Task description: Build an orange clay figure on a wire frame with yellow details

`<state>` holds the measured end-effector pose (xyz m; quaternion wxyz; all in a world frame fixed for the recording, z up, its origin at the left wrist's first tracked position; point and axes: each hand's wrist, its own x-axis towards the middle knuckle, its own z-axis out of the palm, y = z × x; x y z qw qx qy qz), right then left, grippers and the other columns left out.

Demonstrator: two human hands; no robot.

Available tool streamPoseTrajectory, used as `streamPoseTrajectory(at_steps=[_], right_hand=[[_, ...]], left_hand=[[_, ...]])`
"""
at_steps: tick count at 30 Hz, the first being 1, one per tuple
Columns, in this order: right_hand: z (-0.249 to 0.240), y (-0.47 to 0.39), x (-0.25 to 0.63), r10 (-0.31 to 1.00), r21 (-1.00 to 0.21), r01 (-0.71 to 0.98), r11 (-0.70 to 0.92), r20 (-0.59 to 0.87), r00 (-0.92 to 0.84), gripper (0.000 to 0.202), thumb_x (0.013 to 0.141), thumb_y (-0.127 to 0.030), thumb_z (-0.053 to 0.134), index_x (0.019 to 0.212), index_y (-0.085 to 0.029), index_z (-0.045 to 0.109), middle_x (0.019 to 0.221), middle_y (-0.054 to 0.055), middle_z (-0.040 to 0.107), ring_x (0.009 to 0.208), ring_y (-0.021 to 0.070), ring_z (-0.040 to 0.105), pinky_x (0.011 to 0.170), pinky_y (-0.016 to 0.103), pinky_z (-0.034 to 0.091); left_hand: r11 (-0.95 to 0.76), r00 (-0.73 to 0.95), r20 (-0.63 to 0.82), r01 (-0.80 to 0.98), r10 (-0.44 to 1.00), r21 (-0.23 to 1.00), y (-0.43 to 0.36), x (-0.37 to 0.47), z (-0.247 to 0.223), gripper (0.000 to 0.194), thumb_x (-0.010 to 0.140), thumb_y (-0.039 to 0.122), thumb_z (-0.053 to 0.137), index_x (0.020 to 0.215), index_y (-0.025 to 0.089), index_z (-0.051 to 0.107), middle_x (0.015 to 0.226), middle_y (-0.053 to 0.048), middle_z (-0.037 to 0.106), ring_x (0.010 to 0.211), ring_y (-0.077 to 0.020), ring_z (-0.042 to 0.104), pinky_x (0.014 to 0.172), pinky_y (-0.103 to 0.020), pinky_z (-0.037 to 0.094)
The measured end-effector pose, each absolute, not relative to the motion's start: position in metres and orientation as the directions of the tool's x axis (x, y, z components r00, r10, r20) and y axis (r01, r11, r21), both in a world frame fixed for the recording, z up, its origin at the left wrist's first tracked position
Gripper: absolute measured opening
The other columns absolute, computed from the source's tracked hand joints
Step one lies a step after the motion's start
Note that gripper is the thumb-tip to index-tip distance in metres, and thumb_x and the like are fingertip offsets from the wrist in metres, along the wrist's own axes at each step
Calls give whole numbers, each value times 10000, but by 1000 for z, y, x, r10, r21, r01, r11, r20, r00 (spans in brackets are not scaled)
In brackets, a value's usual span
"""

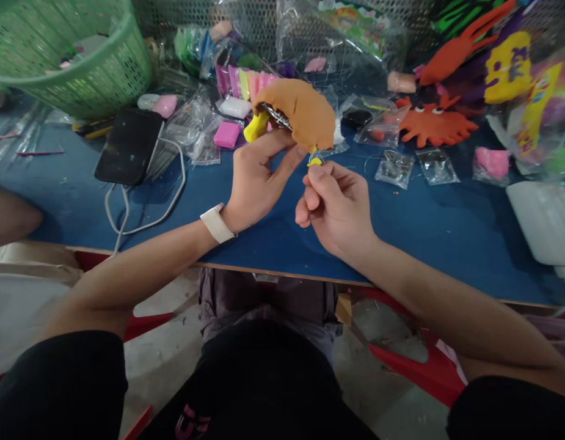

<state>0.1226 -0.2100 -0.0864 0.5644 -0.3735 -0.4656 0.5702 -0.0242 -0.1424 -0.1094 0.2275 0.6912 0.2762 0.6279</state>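
My left hand (pixel 259 174) is closed around the underside of a brown clay dome (pixel 305 113), holding it tilted above the table. Silvery, foil-like material shows inside the dome's hollow edge. A yellow clay piece (pixel 256 126) sticks out at the dome's left side; how it is fixed I cannot make out. Just below the dome's right lower edge, my right hand (pixel 339 205) pinches a small yellow clay bit (pixel 314 162) between thumb and forefinger. Thin wire or clear strands seem to run between this bit and the dome.
A green plastic basket (pixel 80 79) and a black phone (pixel 130 145) with a white cable lie to the left. Orange clay crab (pixel 435 122), small clear packets (pixel 394 169) and a white bottle (pixel 541 223) are to the right. Pink clay (pixel 227 134) sits behind my left hand.
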Motion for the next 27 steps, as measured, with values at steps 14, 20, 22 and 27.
streamPoseTrajectory(at_steps=[14,20,22,27], right_hand=[[-93,-200,152,918,-900,249,358,388,83,353,1015,-509,924,828,-304,706,744,4,717,924,250,831,772,344,698],[-96,-186,150,844,-826,333,454,519,137,358,1014,-499,915,813,-305,692,656,-22,648,740,226,762,755,369,676],[-96,-186,149,836,-832,281,477,529,146,386,1008,-561,921,817,-305,703,637,-26,630,694,220,739,702,365,663],[-85,-200,151,882,-880,203,430,457,111,408,1003,-629,921,824,-304,751,604,-26,600,636,211,696,589,344,608]], left_hand=[[-778,65,782,175,620,603,-137,-19,-119,501,1156,769,615,1074,338,857,1006,-48,823,989,-274,834,924,-480,705],[-787,154,776,214,612,578,-142,-22,-119,400,1209,607,602,1196,303,860,1125,-76,852,1171,-278,836,1067,-453,694],[-798,188,779,222,598,560,-144,-24,-119,363,1216,541,593,1240,293,857,1160,-81,859,1195,-278,833,1078,-441,684],[-836,202,812,183,547,518,-140,-26,-124,300,1191,503,610,1325,327,813,1236,-85,845,1239,-296,821,1072,-434,668]])
